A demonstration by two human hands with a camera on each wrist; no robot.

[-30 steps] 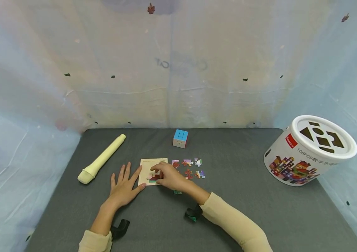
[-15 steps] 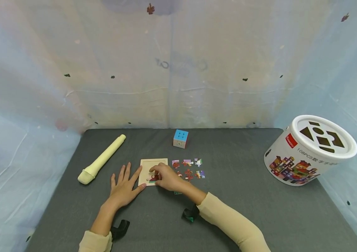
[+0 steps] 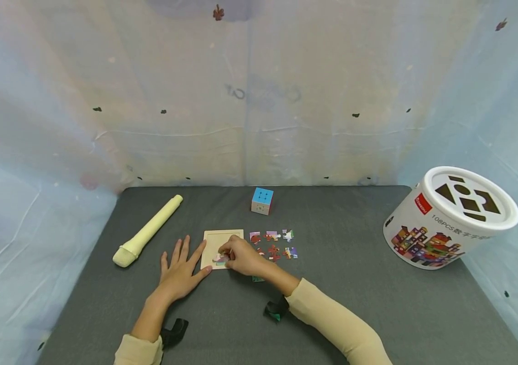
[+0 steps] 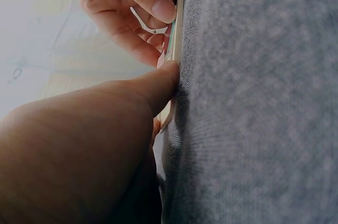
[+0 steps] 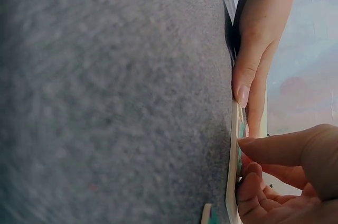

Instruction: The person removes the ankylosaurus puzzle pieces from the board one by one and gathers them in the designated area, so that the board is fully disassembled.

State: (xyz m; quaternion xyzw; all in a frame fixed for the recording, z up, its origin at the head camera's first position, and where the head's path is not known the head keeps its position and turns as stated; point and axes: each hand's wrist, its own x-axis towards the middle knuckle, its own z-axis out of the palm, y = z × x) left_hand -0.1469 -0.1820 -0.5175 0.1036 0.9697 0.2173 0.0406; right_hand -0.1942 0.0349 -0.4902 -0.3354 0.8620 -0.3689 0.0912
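A square wooden puzzle board (image 3: 213, 238) lies on the grey tabletop in the head view. My left hand (image 3: 178, 279) rests flat beside it with fingers spread, thumb and index fingertips at its left edge. Over the board's lower middle, my right hand (image 3: 246, 258) curls its fingers and pinches a jigsaw piece, partly hidden by the fingers. Colourful puzzle (image 3: 219, 260) shows in the lower part of the recess, just left of that thumb. The right wrist view has the right thumb (image 5: 269, 150) and fingertips close together at the board, with the left thumb (image 5: 244, 84) pressing its edge.
Several loose jigsaw pieces (image 3: 273, 252) lie right of the board, and a green piece (image 3: 257, 279) sits below the right wrist. Behind is a puzzle cube (image 3: 262, 201). A pale yellow stick (image 3: 151, 228) lies left, and a big white bucket (image 3: 446, 228) stands right.
The right fingers have shifted slightly lower at the board. The dark red patch seen by the fingertips earlier has given way to a lighter purple and green one. The left hand stays put.
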